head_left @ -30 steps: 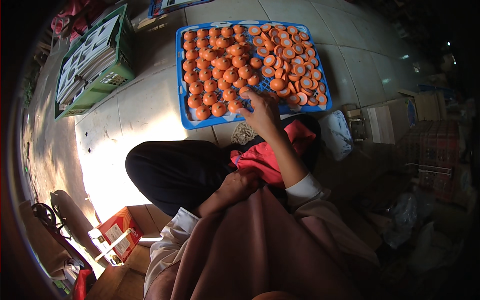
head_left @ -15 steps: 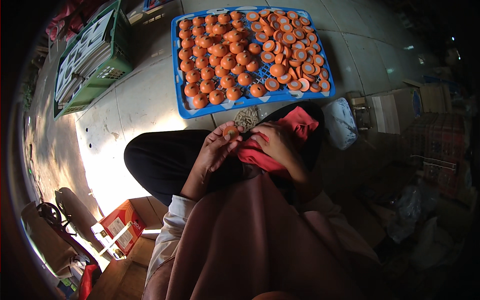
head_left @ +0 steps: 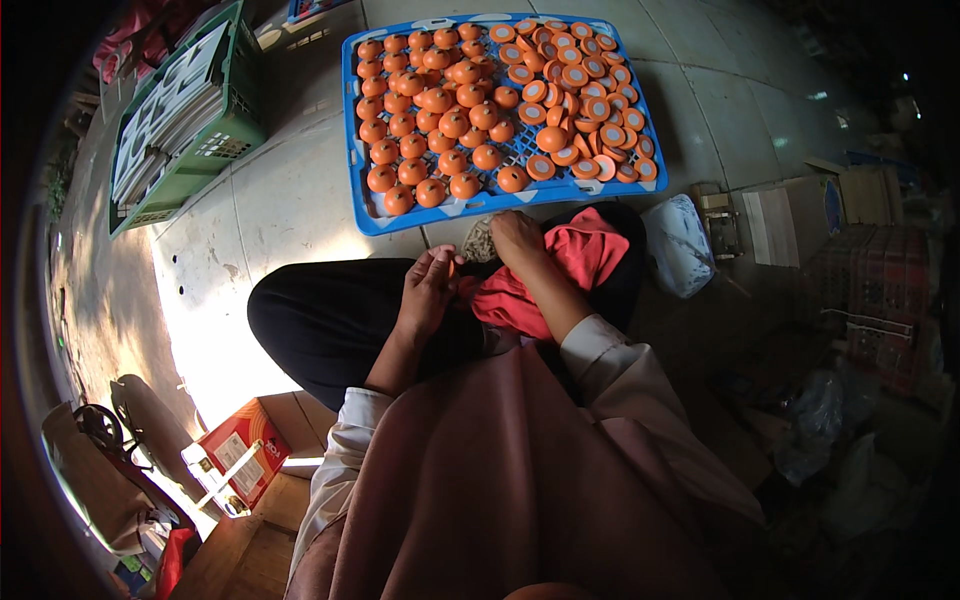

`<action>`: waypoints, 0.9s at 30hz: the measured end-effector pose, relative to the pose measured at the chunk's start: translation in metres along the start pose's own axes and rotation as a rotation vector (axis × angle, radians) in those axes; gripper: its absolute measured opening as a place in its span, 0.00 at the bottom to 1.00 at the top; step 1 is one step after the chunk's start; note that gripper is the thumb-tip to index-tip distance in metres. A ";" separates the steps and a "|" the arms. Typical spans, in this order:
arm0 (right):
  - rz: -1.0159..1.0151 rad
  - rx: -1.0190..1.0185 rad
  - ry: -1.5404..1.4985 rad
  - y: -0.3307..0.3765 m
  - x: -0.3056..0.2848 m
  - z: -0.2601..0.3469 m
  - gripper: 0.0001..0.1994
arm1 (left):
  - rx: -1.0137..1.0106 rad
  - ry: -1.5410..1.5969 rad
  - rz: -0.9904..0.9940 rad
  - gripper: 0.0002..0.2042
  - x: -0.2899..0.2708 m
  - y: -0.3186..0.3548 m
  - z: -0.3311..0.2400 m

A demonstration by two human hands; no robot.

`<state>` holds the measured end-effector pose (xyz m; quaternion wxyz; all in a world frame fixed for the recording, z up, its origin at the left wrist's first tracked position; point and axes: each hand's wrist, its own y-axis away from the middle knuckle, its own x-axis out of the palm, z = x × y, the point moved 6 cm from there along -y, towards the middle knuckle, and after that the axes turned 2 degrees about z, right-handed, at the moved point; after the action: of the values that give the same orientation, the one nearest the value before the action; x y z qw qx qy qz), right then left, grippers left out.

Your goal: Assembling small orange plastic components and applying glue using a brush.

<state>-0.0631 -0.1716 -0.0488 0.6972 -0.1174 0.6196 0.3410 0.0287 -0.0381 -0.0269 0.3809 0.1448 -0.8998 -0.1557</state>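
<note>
Dozens of stemmed pieces (head_left: 453,124) appear finished, pale-faced pieces (head_left: 574,77) on the blue tray (head_left: 560,199) apparently remain; left hand (head_left: 426,288) pinches orange piece (head_left: 451,269) over lap (head_left: 455,338), right hand (head_left: 519,238), grip indeterminate, at tan pegs (head_left: 480,243).

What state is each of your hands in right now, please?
Left hand: closed, holding an orange piece.
Right hand: at the beige pegs; fingertips hidden, so open or closed cannot be told.

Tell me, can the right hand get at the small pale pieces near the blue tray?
Likely yes: the right hand is right at the small pale pieces, and the red cloth doesn't cover the part that shows.
</note>
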 end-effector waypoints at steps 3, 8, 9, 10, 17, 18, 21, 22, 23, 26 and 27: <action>-0.002 0.041 0.004 -0.003 0.004 0.002 0.08 | 0.001 0.008 -0.071 0.06 0.001 -0.001 0.004; 0.034 0.043 0.009 -0.004 0.009 0.004 0.08 | 0.064 -0.122 -0.051 0.09 0.002 -0.001 0.000; 0.047 0.026 0.006 -0.005 0.011 0.005 0.07 | 0.092 -0.113 -0.031 0.09 0.002 -0.001 -0.002; 0.029 0.036 0.020 -0.004 0.011 0.003 0.07 | 0.054 -0.083 -0.030 0.09 0.001 0.000 0.000; 0.002 -0.067 -0.209 0.003 0.000 -0.007 0.08 | -0.013 -0.073 -0.114 0.08 -0.007 0.003 0.004; -0.031 -0.116 -0.315 0.009 -0.007 -0.007 0.09 | 0.036 -0.058 -0.065 0.08 -0.004 0.002 0.001; -0.002 -0.162 -0.511 0.029 -0.024 -0.007 0.07 | 0.089 -0.131 -0.050 0.09 0.002 0.001 -0.001; 0.051 -0.125 -0.878 0.036 -0.025 -0.007 0.04 | 0.107 -0.202 -0.015 0.09 0.007 0.001 -0.002; 0.124 -0.085 -1.254 0.042 -0.025 -0.005 0.02 | 0.063 -0.293 -0.022 0.09 0.009 0.001 0.001; 0.104 -0.104 -1.343 0.058 -0.031 0.006 0.02 | 0.105 -0.327 0.047 0.08 0.021 0.003 -0.001; 0.106 -0.126 -1.328 0.061 -0.031 0.010 0.04 | 0.121 -0.366 0.069 0.06 0.024 0.004 -0.002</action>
<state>-0.0928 -0.1309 -0.0013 0.9047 0.1076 0.0429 0.4100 0.0133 -0.0436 -0.0085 0.2065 0.1059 -0.9662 -0.1122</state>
